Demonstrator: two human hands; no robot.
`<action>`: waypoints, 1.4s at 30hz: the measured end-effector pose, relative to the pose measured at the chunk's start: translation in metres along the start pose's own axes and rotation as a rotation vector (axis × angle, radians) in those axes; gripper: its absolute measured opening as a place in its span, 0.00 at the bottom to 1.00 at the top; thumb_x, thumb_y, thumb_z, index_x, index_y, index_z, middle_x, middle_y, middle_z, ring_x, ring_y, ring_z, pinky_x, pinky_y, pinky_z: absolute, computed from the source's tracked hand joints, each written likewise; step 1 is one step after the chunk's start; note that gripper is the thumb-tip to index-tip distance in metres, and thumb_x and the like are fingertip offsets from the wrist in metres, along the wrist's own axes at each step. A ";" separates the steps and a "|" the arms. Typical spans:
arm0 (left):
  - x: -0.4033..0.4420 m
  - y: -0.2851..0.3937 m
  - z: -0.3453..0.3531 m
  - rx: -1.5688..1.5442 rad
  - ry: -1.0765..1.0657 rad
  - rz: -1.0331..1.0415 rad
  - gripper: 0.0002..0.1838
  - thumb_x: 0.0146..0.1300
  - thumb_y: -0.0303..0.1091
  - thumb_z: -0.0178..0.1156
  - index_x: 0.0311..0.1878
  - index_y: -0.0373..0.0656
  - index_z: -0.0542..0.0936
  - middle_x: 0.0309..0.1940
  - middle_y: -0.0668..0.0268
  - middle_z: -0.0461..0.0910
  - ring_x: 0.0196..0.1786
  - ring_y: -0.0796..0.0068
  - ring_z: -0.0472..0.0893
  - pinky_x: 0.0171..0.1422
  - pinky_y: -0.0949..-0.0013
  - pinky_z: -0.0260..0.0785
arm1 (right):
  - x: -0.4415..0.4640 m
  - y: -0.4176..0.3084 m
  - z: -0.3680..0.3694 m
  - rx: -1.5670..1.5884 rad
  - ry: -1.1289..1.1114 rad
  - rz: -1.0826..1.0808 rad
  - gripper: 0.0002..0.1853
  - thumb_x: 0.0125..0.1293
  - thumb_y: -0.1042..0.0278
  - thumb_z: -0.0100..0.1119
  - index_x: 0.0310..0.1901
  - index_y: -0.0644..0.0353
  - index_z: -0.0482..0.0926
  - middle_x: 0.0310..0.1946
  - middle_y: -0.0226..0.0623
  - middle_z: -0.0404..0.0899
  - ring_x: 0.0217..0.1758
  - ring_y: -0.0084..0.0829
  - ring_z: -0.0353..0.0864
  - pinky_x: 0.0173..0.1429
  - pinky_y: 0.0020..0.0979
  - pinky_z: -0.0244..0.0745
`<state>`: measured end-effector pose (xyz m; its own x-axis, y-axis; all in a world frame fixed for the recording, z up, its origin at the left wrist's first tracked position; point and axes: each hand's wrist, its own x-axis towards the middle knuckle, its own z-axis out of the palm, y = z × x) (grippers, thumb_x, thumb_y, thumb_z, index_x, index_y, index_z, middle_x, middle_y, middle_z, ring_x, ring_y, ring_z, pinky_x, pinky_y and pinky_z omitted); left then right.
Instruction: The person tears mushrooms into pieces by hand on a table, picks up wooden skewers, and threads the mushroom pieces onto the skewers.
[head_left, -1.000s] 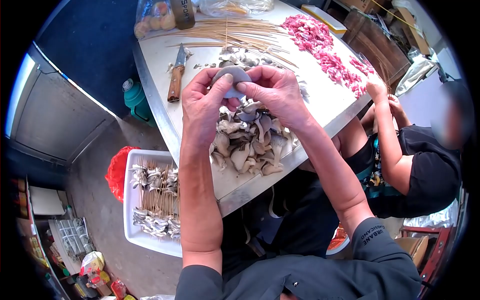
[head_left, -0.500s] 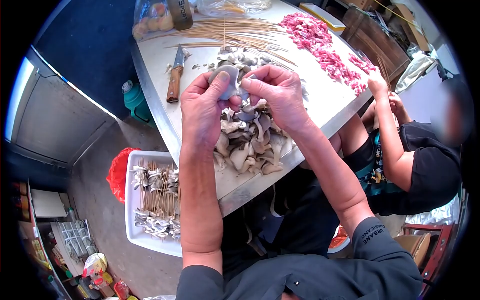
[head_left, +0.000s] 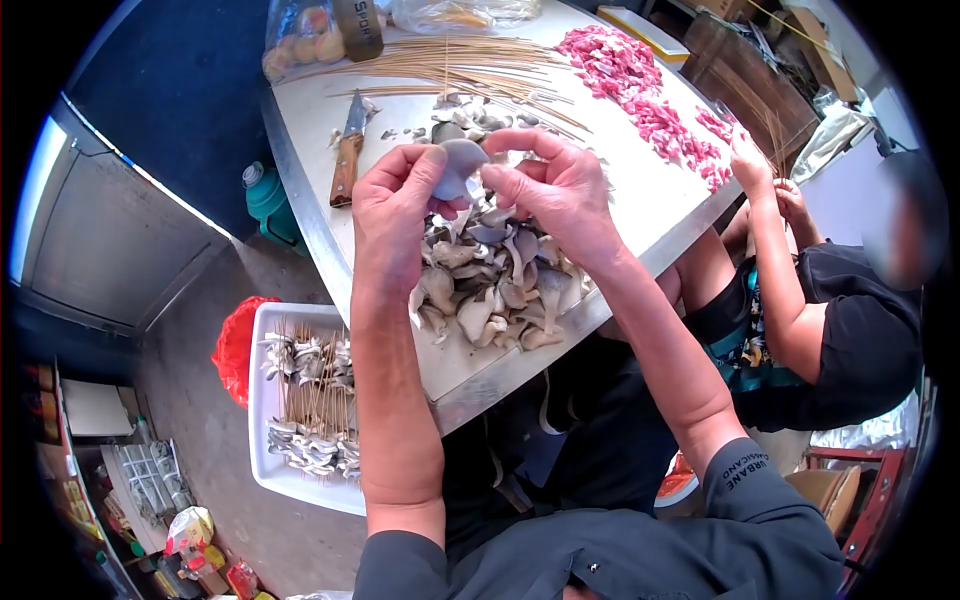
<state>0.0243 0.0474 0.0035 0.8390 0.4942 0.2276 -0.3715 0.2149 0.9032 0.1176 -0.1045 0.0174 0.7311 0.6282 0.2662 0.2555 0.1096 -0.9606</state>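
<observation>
Pinched in my left hand (head_left: 400, 195) is a grey mushroom piece (head_left: 461, 168) with a smooth, rounded cap. My right hand (head_left: 550, 185) is at the right edge of that piece, thumb and forefinger bent close together; whether something small is between them is too blurred to tell. Below both hands lies a pile of torn mushrooms (head_left: 500, 285) on the white table (head_left: 640, 215). More mushroom pieces (head_left: 480, 112) are beyond my fingers. A knife with a wooden handle (head_left: 347, 165) rests to the left of my hands.
Bamboo skewers (head_left: 430, 62) lie across the table's far part, with pink meat pieces (head_left: 625, 75) to their right. A white tray (head_left: 258, 425) of skewered mushrooms is at the lower left. A teal bottle (head_left: 265, 195) stands left. At the right, another person (head_left: 850, 320) holds thin skewers.
The mushroom piece has turned in my left hand, its cap now facing up. My right hand has drawn slightly away to the right. The co-worker's raised hand has shifted a little.
</observation>
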 end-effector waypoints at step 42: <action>-0.004 0.004 0.008 0.001 -0.018 -0.095 0.08 0.63 0.35 0.66 0.35 0.40 0.81 0.22 0.74 0.76 0.23 0.88 0.71 0.25 0.84 0.58 | -0.008 0.005 0.006 0.266 -0.080 -0.005 0.07 0.64 0.71 0.66 0.37 0.66 0.81 0.27 0.30 0.82 0.27 0.13 0.78 0.26 0.15 0.71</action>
<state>0.0233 0.0392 0.0090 0.8778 0.4559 0.1471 -0.2892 0.2597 0.9214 0.1094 -0.1046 0.0098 0.6757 0.6846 0.2735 0.0760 0.3043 -0.9496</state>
